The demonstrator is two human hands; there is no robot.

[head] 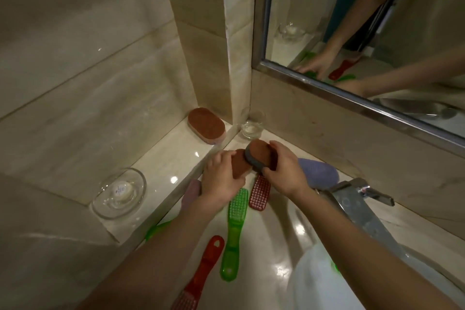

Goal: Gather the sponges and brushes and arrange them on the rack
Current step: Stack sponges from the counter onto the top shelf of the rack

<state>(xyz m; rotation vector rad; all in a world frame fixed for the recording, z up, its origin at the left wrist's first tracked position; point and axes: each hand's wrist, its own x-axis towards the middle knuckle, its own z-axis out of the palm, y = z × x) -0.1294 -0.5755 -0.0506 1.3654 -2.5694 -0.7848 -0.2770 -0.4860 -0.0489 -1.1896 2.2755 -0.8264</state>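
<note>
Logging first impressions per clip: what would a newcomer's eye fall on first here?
Centre frame, the left hand grips a brown sponge and the right hand a grey-backed sponge, the two overlapping near the glass. Below them a green brush and a red brush lie on the glossy counter; a third sponge sits on the ledge behind.

Glossy beige marble walls (88,45), mirror (364,20)

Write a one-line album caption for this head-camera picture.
Left hand grips a brown sponge, right hand a grey-sided sponge, near a green brush; a third sponge sits on the ledge.
</note>
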